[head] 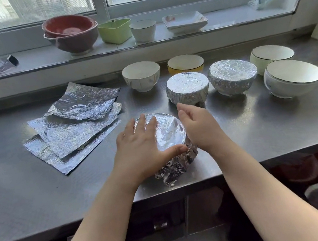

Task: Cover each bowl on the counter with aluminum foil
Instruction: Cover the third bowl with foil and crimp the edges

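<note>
We see a foil-covered bowl near the counter's front edge, its top sheet smooth and taut and the foil crumpled down its near side. Behind it stand two more wrapped bowls side by side, with four bare bowls around them: a white one, a yellow one, and two pale ones at the right. To the left we see spare foil sheets lying overlapped and wrinkled on the counter.
</note>
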